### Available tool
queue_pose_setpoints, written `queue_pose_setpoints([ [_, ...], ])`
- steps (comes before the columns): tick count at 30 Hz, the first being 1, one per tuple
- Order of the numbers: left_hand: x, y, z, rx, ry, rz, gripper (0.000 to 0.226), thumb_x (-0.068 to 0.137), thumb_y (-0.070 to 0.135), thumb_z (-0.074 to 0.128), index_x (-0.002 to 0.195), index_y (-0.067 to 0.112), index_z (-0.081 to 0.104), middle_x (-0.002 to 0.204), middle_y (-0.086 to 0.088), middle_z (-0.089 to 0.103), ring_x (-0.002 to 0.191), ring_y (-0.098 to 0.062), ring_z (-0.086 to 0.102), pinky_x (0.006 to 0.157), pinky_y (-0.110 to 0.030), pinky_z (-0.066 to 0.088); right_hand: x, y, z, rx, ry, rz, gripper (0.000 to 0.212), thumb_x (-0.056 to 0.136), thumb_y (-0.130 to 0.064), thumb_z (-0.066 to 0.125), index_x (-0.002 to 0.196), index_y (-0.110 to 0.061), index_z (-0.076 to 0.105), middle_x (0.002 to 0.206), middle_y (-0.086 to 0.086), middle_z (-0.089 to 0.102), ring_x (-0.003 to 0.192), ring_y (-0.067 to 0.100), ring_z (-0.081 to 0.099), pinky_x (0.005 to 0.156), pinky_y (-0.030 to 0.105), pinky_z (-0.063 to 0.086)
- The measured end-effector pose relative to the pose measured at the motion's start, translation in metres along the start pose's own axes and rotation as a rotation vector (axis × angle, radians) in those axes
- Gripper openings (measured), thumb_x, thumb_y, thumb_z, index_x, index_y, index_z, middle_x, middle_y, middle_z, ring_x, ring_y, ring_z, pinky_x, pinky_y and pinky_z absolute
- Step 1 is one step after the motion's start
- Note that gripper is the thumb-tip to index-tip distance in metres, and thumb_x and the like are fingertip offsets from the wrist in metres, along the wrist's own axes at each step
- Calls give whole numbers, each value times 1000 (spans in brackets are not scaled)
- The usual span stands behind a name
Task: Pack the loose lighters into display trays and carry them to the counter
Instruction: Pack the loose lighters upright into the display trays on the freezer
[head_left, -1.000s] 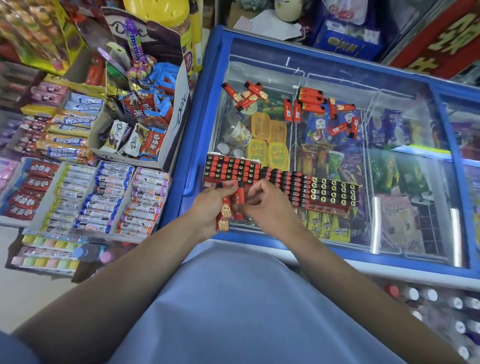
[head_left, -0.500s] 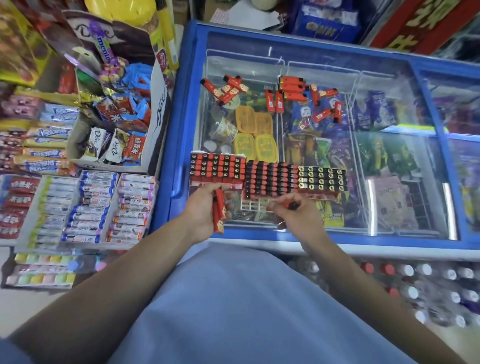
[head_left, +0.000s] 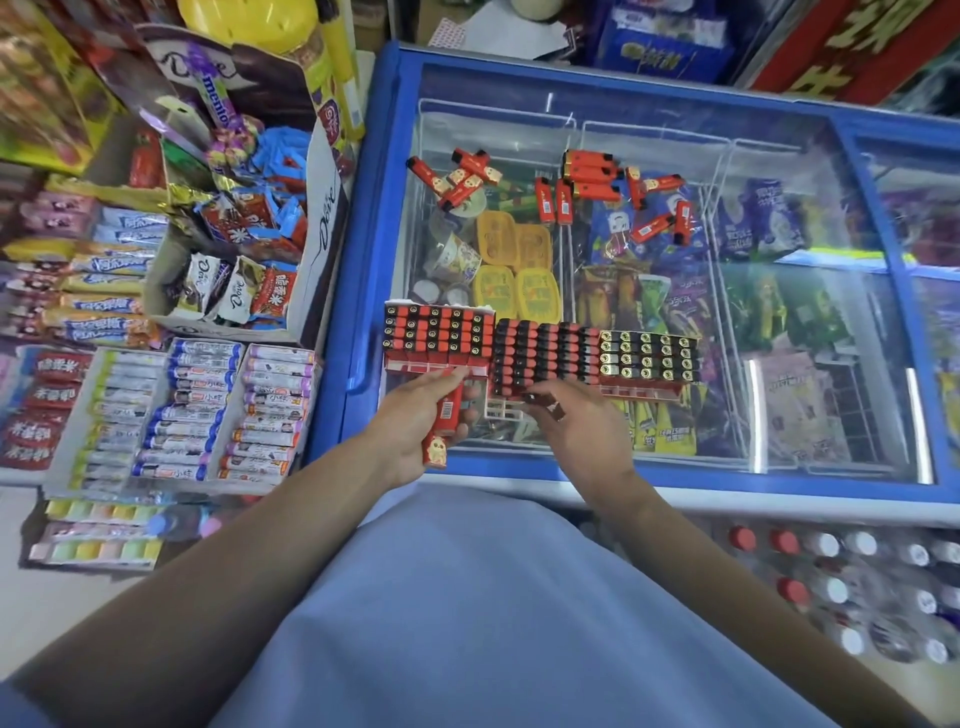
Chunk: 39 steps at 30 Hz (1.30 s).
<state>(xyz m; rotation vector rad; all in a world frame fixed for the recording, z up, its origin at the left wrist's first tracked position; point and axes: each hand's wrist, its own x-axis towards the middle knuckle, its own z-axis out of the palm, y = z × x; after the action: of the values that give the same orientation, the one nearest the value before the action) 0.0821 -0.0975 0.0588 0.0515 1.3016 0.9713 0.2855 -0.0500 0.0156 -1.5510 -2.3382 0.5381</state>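
Gripping a small bunch of red plastic lighters (head_left: 445, 427) in the left hand (head_left: 415, 421), the person is keeping spare stock right at the near edge of the blue-framed glass freezer lid (head_left: 571, 473), probably so each one can be fed straight across. The right hand (head_left: 582, 421) is pinching a single dark-capped lighter (head_left: 540, 402) with curled fingers, just at the near side of the middle white display tray (head_left: 540, 353), where open white slots are showing, likely the next to be filled. Two more trays are sitting on that lid: a left tray (head_left: 439, 335) and a right tray (head_left: 649, 356), touching in a row. Loose red lighters (head_left: 592, 179) are lying scattered farther back on the glass, well apart from the trays, still waiting. Beside the freezer lid, to its left, a cardboard chocolate box (head_left: 322, 208) is reading "Dove", with "mentos" on a roll (head_left: 215, 104) above it.
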Motion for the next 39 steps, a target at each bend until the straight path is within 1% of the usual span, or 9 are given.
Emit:
queue_pose_setpoints([
  [6, -2, 0, 1, -106, -72, 1, 25, 105, 2, 44, 122, 1, 63, 109, -17, 72, 80, -26, 72, 69, -35, 63, 1, 1, 5, -166, 146, -118, 20, 85, -32, 82, 104, -24, 78, 88, -6, 76, 69, 18, 71, 49, 26, 50],
  [10, -5, -2, 3, -53, -107, 28, 26, 107, 1, 46, 124, 6, 64, 121, -11, 75, 102, -29, 75, 83, -38, 64, 1, 3, 7, -118, 189, -148, 19, 86, -30, 82, 102, -24, 77, 88, -8, 74, 63, 15, 68, 49, 23, 47],
  [15, -6, -2, 2, -44, -96, 26, 26, 103, 8, 57, 128, 0, 63, 117, -12, 76, 103, -29, 75, 80, -33, 64, 2, 4, 10, -103, 188, -145, 13, 87, -28, 81, 100, -25, 79, 89, -9, 73, 62, 14, 67, 50, 20, 42],
  [18, -9, -1, 4, 26, -87, 37, 28, 102, 15, 60, 127, 2, 64, 111, -9, 78, 91, -25, 77, 67, -27, 62, 2, -4, 1, -5, 172, -70, 12, 94, -32, 73, 103, -26, 78, 92, -10, 72, 59, 11, 63, 50, 22, 46],
  [22, -11, -4, 6, 292, -97, 45, 23, 101, 25, 63, 122, 15, 66, 99, 1, 79, 78, -15, 76, 52, -21, 51, 10, -29, -29, 601, -104, 322, 26, 94, -47, 68, 114, -30, 72, 87, -5, 72, 69, 11, 66, 60, 23, 52],
  [26, -13, -7, 11, 358, -164, 7, 22, 99, 28, 66, 118, 17, 67, 92, 3, 79, 75, -15, 74, 49, -20, 47, 15, -36, -42, 749, -369, 390, 9, 94, -32, 72, 103, -29, 74, 78, -2, 70, 56, 9, 60, 51, 22, 45],
  [33, -4, -6, 1, 5, 28, -93, 29, 104, 5, 50, 133, 2, 53, 110, -18, 76, 67, -23, 72, 53, -29, 56, 7, -11, -59, 859, -272, 565, 10, 88, -18, 79, 90, -10, 72, 60, 5, 62, 49, 16, 53, 46, 26, 44],
  [37, -1, -8, -7, -60, 40, -82, 40, 104, -10, 36, 142, 1, 41, 131, -20, 65, 99, -33, 74, 78, -40, 58, 0, -1, -58, 768, -296, 580, 22, 84, -27, 84, 94, -13, 71, 73, 3, 75, 59, 15, 67, 57, 27, 57],
  [39, -2, -10, -6, -98, 30, -76, 41, 105, -10, 39, 144, 0, 36, 137, -22, 61, 106, -36, 71, 81, -40, 61, -1, 1, -52, 679, -317, 538, 18, 89, -28, 79, 98, -16, 69, 79, -1, 77, 62, 10, 71, 59, 23, 56],
])
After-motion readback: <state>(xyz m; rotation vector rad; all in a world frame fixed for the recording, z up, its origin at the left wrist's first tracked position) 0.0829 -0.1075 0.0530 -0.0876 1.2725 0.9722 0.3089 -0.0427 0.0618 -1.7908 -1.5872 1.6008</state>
